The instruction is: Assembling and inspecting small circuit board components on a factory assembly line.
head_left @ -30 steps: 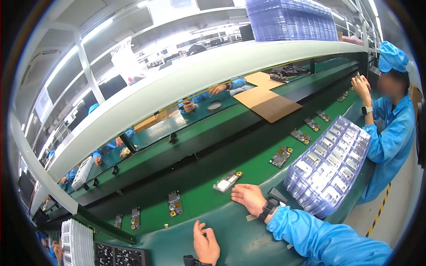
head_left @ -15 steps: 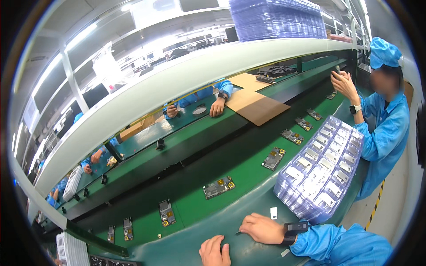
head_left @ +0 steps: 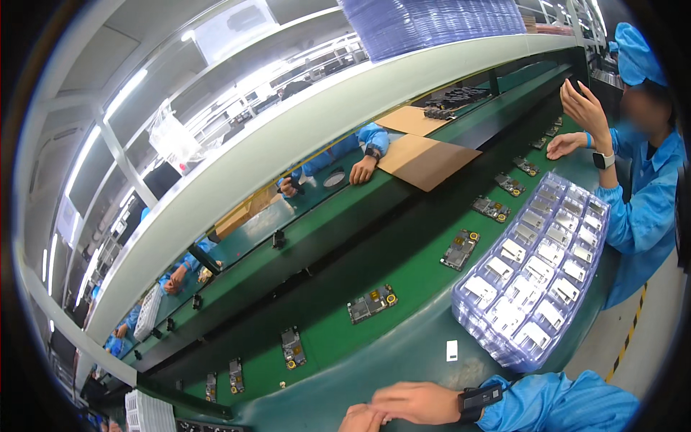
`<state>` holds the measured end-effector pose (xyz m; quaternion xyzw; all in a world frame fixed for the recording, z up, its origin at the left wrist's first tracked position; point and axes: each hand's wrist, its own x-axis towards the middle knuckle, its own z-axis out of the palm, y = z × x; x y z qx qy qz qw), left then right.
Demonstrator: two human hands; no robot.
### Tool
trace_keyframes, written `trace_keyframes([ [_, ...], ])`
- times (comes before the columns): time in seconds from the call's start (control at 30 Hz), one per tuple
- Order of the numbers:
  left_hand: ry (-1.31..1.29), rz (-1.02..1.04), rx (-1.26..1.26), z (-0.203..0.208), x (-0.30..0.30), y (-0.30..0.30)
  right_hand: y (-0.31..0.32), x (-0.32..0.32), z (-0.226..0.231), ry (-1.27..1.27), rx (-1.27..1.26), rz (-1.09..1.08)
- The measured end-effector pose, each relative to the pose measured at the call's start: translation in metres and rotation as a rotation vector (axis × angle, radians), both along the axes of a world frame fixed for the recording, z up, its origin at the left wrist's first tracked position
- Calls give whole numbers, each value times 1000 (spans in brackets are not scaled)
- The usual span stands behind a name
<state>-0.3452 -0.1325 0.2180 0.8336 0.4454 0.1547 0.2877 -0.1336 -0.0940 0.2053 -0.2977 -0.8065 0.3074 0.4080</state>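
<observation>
At the near edge of the green bench, my left hand [head_left: 362, 419] and my right hand [head_left: 416, 402] meet with fingertips together. Both look closed in a pinch, and whatever lies between them is hidden. A black band with a small dark device [head_left: 481, 399] sits on my right wrist. Beyond that hand a small white rectangular piece [head_left: 451, 351] lies flat on the bench. To the right stands a stack of clear plastic trays [head_left: 497, 353], its top pockets filled with white and metallic pieces. Circuit boards [head_left: 373, 304] with round yellow-ringed parts lie spaced along the green belt.
A co-worker in blue [head_left: 640, 187] sits at the right beyond the trays, hands raised over the belt. Across the divider other workers' hands [head_left: 363, 171] rest near a cardboard sheet [head_left: 430, 160]. A pale shelf [head_left: 288, 137] crosses above; white trays [head_left: 149, 412] stand lower left.
My hands came together from apart. The view shifted, so the bench contents sit a little differently in the picture. The co-worker's second hand now shows low by the belt.
</observation>
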Motion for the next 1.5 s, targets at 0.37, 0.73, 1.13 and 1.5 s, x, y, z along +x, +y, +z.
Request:
trace_keyframes([
  [0.37, 856, 1152, 692, -69, -87, 120, -4, 8, -31, -207, -155, 211],
  [0.73, -1017, 967, -80, -8, -7, 29, 14, 15, 4, 280, -3, 42],
  [1.13, -860, 738, -355, 12, 28, -34, 9, 4, -12, 132, 203, 50],
  [1.5, -845, 744, -293, 7, 26, -41, 9, -8, -12, 146, 188, 25],
])
